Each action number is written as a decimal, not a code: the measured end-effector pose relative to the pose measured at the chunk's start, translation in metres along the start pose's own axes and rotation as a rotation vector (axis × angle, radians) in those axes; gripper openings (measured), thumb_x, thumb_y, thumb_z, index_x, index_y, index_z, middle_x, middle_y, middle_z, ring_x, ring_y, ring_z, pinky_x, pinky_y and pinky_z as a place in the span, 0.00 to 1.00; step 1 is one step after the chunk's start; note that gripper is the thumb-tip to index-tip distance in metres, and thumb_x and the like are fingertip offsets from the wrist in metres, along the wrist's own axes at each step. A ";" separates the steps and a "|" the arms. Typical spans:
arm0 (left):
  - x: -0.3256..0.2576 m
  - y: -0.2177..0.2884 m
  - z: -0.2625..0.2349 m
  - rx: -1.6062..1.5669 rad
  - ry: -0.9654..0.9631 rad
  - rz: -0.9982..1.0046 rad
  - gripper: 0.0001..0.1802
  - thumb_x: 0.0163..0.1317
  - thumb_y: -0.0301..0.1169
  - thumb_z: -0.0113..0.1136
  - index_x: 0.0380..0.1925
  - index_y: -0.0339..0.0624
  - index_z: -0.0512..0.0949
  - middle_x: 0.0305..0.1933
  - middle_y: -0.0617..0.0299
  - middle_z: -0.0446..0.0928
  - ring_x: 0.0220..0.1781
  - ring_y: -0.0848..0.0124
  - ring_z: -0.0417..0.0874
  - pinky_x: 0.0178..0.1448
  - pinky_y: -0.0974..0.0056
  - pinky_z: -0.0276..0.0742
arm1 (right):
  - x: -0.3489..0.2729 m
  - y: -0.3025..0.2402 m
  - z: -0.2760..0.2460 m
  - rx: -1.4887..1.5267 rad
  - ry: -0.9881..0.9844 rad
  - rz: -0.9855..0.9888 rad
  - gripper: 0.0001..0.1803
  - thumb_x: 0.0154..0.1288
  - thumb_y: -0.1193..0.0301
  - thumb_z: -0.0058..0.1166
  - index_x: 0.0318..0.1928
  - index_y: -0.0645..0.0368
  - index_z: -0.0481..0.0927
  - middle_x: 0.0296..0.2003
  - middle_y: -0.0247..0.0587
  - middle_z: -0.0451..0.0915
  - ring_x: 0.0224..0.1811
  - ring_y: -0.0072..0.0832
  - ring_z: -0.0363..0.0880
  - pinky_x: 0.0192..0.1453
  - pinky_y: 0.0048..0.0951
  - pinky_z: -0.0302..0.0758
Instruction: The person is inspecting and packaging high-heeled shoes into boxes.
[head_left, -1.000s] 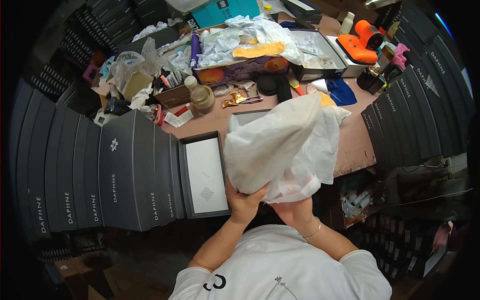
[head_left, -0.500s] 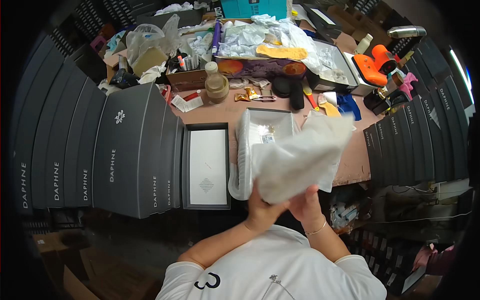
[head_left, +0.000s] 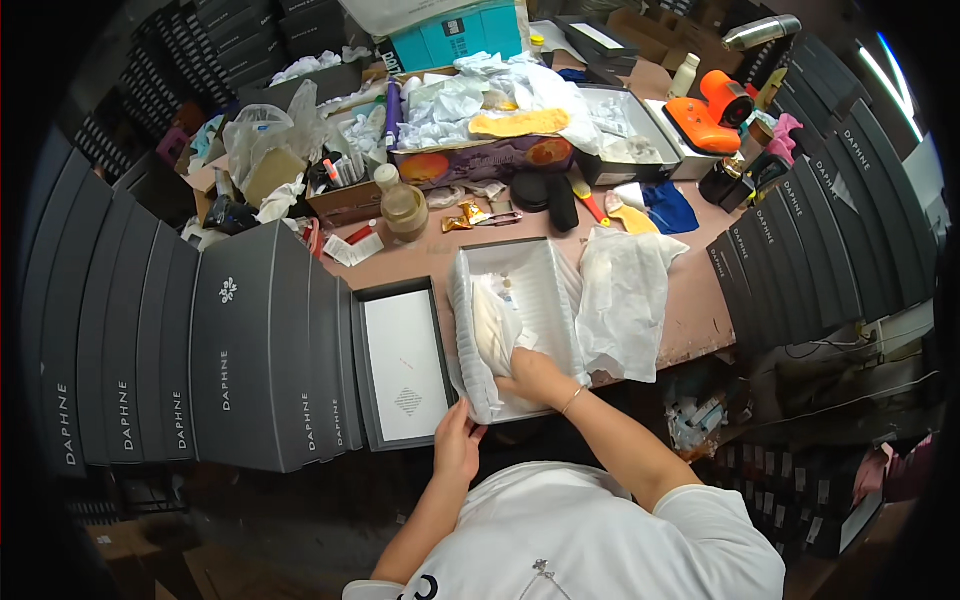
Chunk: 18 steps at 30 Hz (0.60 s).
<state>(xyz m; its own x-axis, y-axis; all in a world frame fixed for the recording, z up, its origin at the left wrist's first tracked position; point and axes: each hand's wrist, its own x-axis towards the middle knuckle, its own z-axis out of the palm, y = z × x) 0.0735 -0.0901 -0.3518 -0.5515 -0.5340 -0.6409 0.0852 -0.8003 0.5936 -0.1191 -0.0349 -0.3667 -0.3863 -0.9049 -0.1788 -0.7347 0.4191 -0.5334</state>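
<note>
In front of me a shoe box [head_left: 547,243], lined with ribbed white padding [head_left: 562,300], stands uncovered. A white wrapped bundle [head_left: 490,322] lies lengthwise along its left side; the wrapping hides what is inside. My right hand [head_left: 538,380] reaches into the box, its fingers closed on the near end of that bundle. At the near left corner, my left hand [head_left: 458,447] grips the edge of the shoe box. Another white wrapped bundle [head_left: 630,295] lies flat on the table, right of the box. A dark box lid [head_left: 432,330] with a white inside rests to the left.
Dark grey shoe boxes [head_left: 265,350] stand in a row at the left, with more boxes [head_left: 800,250] at the right. Behind are a cloudy bottle [head_left: 404,212], a carton of crumpled paper [head_left: 440,165], an orange device [head_left: 705,125] and a blue cloth [head_left: 668,207].
The white bundle I held up over the box now lies inside its left side. My left hand has moved to the box's near corner, my right hand into the box. The view has shifted.
</note>
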 end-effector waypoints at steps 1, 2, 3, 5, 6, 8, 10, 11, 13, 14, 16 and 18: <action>0.012 -0.001 -0.003 -0.030 0.039 -0.024 0.16 0.70 0.42 0.53 0.47 0.43 0.75 0.44 0.65 0.77 0.47 0.72 0.75 0.55 0.62 0.66 | -0.005 0.002 -0.001 0.010 -0.006 -0.005 0.27 0.54 0.54 0.61 0.33 0.72 0.76 0.29 0.64 0.79 0.35 0.56 0.81 0.41 0.45 0.77; 0.019 0.000 -0.005 -0.061 0.080 -0.042 0.13 0.70 0.39 0.54 0.45 0.42 0.76 0.42 0.66 0.77 0.44 0.72 0.76 0.53 0.64 0.67 | -0.007 0.004 -0.005 0.021 -0.010 -0.016 0.27 0.54 0.54 0.60 0.33 0.71 0.76 0.29 0.63 0.79 0.35 0.55 0.81 0.41 0.46 0.77; 0.016 0.008 0.007 0.064 0.059 0.211 0.11 0.68 0.36 0.55 0.43 0.42 0.76 0.41 0.65 0.77 0.42 0.73 0.76 0.50 0.66 0.68 | -0.004 0.003 -0.013 0.033 0.004 -0.030 0.26 0.55 0.54 0.60 0.32 0.71 0.76 0.29 0.63 0.79 0.35 0.55 0.81 0.41 0.46 0.77; -0.009 0.022 0.033 0.317 0.004 0.700 0.06 0.66 0.31 0.58 0.39 0.40 0.75 0.38 0.63 0.78 0.37 0.74 0.76 0.44 0.69 0.69 | -0.007 -0.012 -0.018 0.037 -0.033 0.023 0.23 0.56 0.57 0.59 0.36 0.70 0.76 0.30 0.60 0.80 0.37 0.53 0.81 0.42 0.43 0.77; -0.027 0.033 0.048 0.683 -0.037 0.954 0.04 0.62 0.25 0.60 0.35 0.38 0.75 0.35 0.57 0.77 0.32 0.72 0.75 0.37 0.72 0.68 | -0.014 -0.017 -0.017 0.036 -0.057 0.069 0.21 0.57 0.59 0.59 0.38 0.69 0.77 0.31 0.58 0.80 0.37 0.52 0.81 0.43 0.42 0.77; -0.028 0.027 0.047 1.237 -0.314 1.017 0.08 0.56 0.27 0.64 0.33 0.37 0.76 0.35 0.53 0.76 0.39 0.60 0.77 0.53 0.55 0.69 | -0.003 0.014 0.046 0.413 -0.079 0.091 0.21 0.58 0.60 0.58 0.42 0.67 0.77 0.34 0.54 0.80 0.37 0.51 0.81 0.42 0.41 0.78; -0.014 0.021 0.057 1.328 -0.545 1.093 0.10 0.53 0.28 0.64 0.34 0.37 0.77 0.42 0.52 0.78 0.50 0.54 0.76 0.67 0.43 0.59 | -0.013 0.043 0.056 0.599 0.058 -0.026 0.21 0.58 0.62 0.59 0.46 0.65 0.77 0.38 0.51 0.80 0.39 0.49 0.81 0.44 0.40 0.77; -0.018 0.028 0.054 1.184 -0.580 1.032 0.10 0.56 0.28 0.63 0.36 0.36 0.77 0.50 0.48 0.77 0.58 0.51 0.74 0.71 0.46 0.55 | -0.025 0.050 0.049 0.601 0.180 -0.161 0.21 0.58 0.63 0.60 0.48 0.63 0.76 0.40 0.50 0.80 0.41 0.47 0.80 0.45 0.39 0.77; -0.013 0.032 0.023 0.830 -0.294 0.889 0.13 0.57 0.28 0.63 0.41 0.33 0.78 0.56 0.44 0.75 0.67 0.49 0.65 0.71 0.44 0.54 | -0.055 0.021 -0.027 0.496 0.260 -0.109 0.25 0.56 0.66 0.62 0.52 0.63 0.74 0.46 0.51 0.77 0.47 0.45 0.78 0.50 0.38 0.75; -0.009 0.037 0.032 0.901 -0.216 0.975 0.14 0.58 0.31 0.62 0.41 0.32 0.78 0.56 0.44 0.74 0.68 0.49 0.64 0.71 0.44 0.53 | -0.080 -0.008 -0.099 0.393 0.212 0.099 0.28 0.55 0.67 0.63 0.55 0.63 0.73 0.50 0.52 0.75 0.50 0.44 0.76 0.53 0.39 0.73; 0.010 0.053 0.073 1.036 -0.072 1.155 0.17 0.61 0.35 0.61 0.41 0.30 0.78 0.56 0.42 0.74 0.69 0.48 0.63 0.71 0.43 0.52 | -0.118 0.033 -0.121 0.039 0.618 0.108 0.39 0.51 0.65 0.67 0.64 0.58 0.66 0.56 0.57 0.70 0.57 0.52 0.69 0.60 0.42 0.68; 0.037 0.065 0.106 1.815 -0.318 1.120 0.23 0.60 0.43 0.61 0.42 0.30 0.78 0.55 0.42 0.75 0.68 0.48 0.63 0.71 0.44 0.52 | -0.144 0.088 -0.102 -0.180 0.588 0.418 0.47 0.48 0.64 0.70 0.68 0.55 0.60 0.62 0.56 0.64 0.62 0.56 0.63 0.60 0.45 0.66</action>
<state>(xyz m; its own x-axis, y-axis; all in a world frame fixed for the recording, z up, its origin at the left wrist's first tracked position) -0.0294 -0.1323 -0.2851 -0.9466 -0.2659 0.1823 -0.1825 0.9081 0.3768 -0.1847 0.1400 -0.3030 -0.8513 -0.4991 0.1617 -0.5215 0.7713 -0.3649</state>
